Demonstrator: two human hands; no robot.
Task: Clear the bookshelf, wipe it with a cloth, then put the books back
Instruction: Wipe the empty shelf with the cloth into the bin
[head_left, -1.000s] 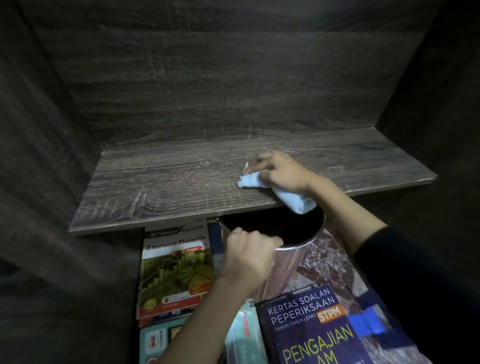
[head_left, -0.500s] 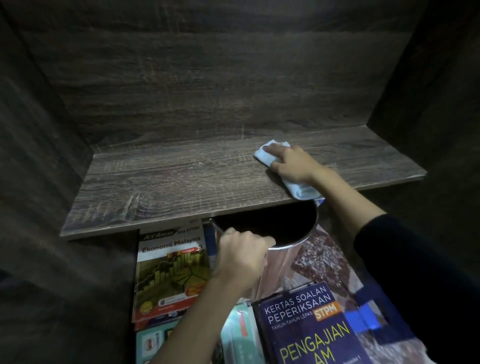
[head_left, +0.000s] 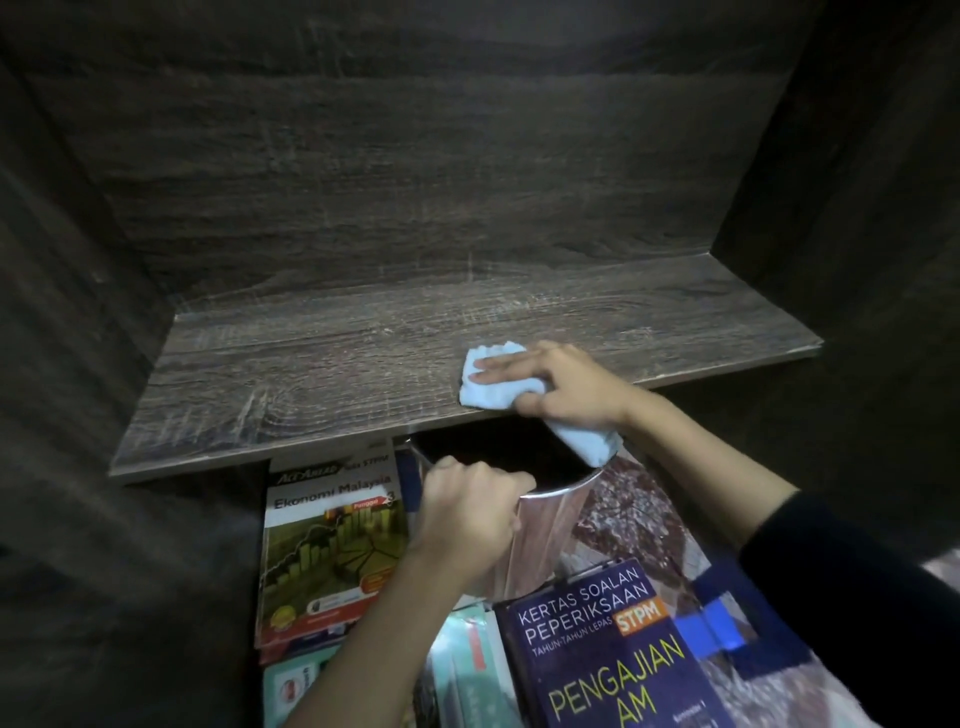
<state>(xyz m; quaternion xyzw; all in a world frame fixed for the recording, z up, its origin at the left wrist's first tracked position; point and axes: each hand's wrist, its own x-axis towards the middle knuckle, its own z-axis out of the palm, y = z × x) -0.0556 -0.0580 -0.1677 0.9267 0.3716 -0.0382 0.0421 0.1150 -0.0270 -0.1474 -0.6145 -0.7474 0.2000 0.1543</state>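
The right hand (head_left: 566, 387) presses the pale blue cloth (head_left: 493, 384) flat on the front of the bare shelf (head_left: 311, 374), fingers laid straight, one end of the cloth hanging over the edge. The left hand (head_left: 467, 519) is clenched round the rim of a shiny metal bin (head_left: 540, 535) held just below. Dust swept off the edge could miss the bin and land on the books (head_left: 332, 545) stacked beneath (they lie close by). The bin's inside shows only black; its base and the lower books are cut off.
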